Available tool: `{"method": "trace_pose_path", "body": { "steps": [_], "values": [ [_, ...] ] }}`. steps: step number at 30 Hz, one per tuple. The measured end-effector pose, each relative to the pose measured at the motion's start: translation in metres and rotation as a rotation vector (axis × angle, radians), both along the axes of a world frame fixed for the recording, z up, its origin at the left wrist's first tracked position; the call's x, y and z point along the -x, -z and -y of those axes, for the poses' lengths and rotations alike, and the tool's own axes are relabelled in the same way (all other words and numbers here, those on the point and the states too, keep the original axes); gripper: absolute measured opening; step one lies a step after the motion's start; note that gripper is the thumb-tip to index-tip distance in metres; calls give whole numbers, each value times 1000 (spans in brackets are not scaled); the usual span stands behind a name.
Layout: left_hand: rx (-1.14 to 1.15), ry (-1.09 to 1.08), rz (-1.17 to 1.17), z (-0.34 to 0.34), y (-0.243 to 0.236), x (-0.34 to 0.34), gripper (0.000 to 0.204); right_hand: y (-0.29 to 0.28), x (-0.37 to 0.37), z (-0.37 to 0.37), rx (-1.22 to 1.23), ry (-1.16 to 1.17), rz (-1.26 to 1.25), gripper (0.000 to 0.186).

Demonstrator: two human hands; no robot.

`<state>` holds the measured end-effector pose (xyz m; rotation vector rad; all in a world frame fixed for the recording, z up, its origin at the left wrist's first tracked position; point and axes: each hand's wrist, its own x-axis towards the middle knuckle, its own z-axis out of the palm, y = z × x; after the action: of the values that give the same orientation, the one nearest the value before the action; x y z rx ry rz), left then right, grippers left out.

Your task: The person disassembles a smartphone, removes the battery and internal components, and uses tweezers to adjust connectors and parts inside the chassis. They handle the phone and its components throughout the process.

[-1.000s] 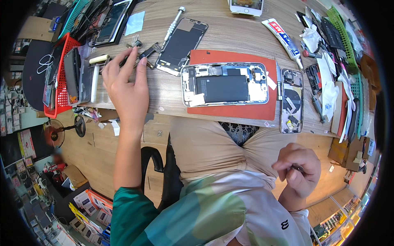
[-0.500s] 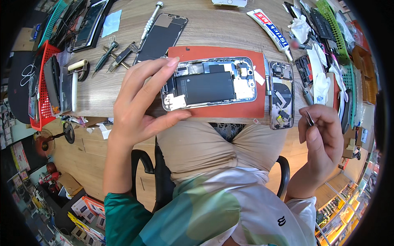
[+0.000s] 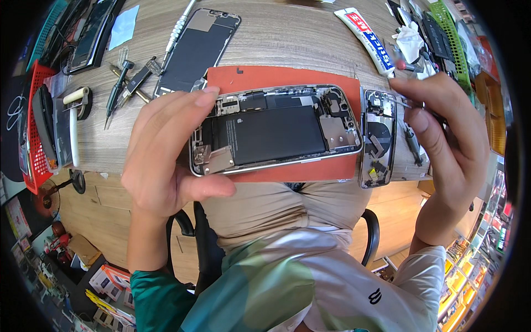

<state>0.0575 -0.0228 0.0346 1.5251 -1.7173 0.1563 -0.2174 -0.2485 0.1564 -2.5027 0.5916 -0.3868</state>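
Note:
My left hand (image 3: 166,149) grips the left end of an opened phone (image 3: 271,135), thumb at the near edge and fingers along the far one. The phone is tilted above a red-brown mat (image 3: 287,76), its black battery and metal shields facing up. My right hand (image 3: 448,124) is closed on slim metal tweezers (image 3: 408,103), mostly hidden by the fingers. Their tip points left over the far end of a second phone frame (image 3: 380,144). That frame lies right of the mat and holds small loose parts.
A dark phone screen panel (image 3: 199,47), a screwdriver (image 3: 117,91) and a silver pen-like tool (image 3: 178,27) lie at the far left. Beyond them stands a red basket (image 3: 38,127). A glue tube (image 3: 365,41) lies far right, near papers and a green basket (image 3: 451,41).
My right hand has moved up and away from me with the tweezers, now over the second frame's far end. The phone in my left hand looks larger and tilted differently. The view has shifted slightly.

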Motion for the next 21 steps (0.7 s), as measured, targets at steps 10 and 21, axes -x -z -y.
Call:
{"method": "trace_pose_path", "body": {
  "steps": [10,21],
  "values": [
    [-13,26,-21,1,-2,-1,92,10,-43,19,-292,14,-143,20],
    [-83,38,-65,-6,0,-3,95,1,-68,11,-30,-164,-243,23]
  ]
}}
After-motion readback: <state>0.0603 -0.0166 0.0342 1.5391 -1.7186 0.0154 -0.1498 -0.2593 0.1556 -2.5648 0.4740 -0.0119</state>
